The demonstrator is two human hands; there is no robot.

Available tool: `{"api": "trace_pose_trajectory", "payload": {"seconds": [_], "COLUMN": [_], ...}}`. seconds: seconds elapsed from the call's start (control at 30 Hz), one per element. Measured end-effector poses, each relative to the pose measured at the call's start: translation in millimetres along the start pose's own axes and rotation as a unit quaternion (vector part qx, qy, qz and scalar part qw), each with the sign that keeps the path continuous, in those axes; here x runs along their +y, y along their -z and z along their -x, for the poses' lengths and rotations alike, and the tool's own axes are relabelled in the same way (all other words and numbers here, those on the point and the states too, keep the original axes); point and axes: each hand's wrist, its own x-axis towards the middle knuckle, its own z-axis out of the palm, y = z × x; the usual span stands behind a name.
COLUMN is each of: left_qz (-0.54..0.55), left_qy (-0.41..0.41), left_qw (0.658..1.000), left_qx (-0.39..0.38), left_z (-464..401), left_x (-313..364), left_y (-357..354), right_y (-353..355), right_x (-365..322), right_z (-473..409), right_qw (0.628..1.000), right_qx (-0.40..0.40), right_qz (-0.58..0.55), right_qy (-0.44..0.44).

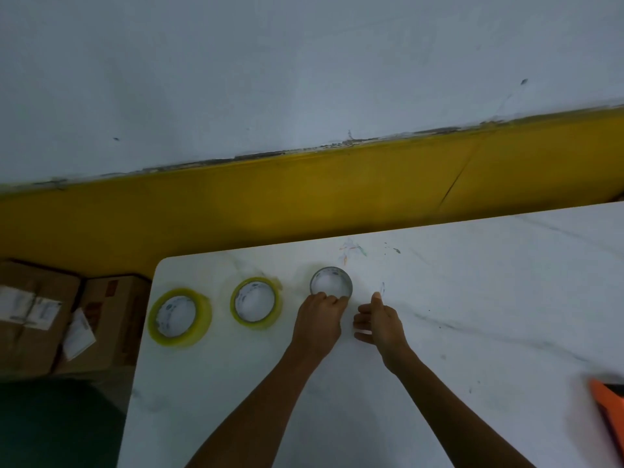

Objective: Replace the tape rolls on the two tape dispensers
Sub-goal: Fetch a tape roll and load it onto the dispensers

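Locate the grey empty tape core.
In the head view, the grey tape core lies right of two yellow tape rolls, its near rim gripped by the left hand.

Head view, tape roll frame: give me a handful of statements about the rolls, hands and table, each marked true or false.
1. Three rings lie on the white table. True: two yellow tape rolls, the left one and the middle one, and a grey ring.
2. The left hand touches the grey ring. True: its fingers are at the ring's near rim.
3. The right hand grips a yellow roll. False: it holds nothing and is beside the grey ring.
4. The yellow rolls are stacked. False: they lie flat, side by side and apart.
5. Cardboard boxes stand on the table. False: they are beyond its left edge.
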Motion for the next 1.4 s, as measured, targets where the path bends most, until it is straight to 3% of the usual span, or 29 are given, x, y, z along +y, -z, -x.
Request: {"api": "trace_pose_trajectory", "payload": {"seconds": [0.23, 0.43, 0.63, 0.83, 1.07, 1.17, 1.27, 1.4], "left_qz": [0.028, 0.036, -0.053, -0.001, 0.031, -0.017, 0.064, 0.246], "left_qy": [0.005, 0.027, 0.152, 0.248, 0.221, 0.214, 0.258, 0.314], "left_qw": [0.998, 0.999, 0.986, 0.968, 0.969, 0.970, 0.962, 0.917], "left_qx": [-0.056, -0.005, 0.030, -0.043, -0.107, -0.115, -0.067, -0.015], "left_z": [-3, 11, 40, 62, 60, 62, 62, 66], "left_x": [-1, -20, -71, -86, -87, -86, -85, -85], "left_y": [10, 23, 39, 26, 14, 22, 39, 83], "right_y": [-10, -17, -33, -43, -42, -39, -37, -42], "right_x": [5, 8, 14, 23, 32, 33, 26, 0], "right_z": [7, 12, 22, 27, 29, 32, 43, 75], "right_qw": [0.999, 0.999, 0.998, 0.997, 0.997, 0.997, 0.997, 0.992], "right_qx": [-0.028, -0.035, -0.057, -0.071, -0.065, -0.061, -0.068, -0.092], "right_qz": [0.008, 0.008, 0.022, 0.027, 0.036, 0.038, 0.044, 0.057], "right_qy": [-0.018, -0.017, -0.023, -0.027, -0.022, -0.020, -0.006, 0.068]}}
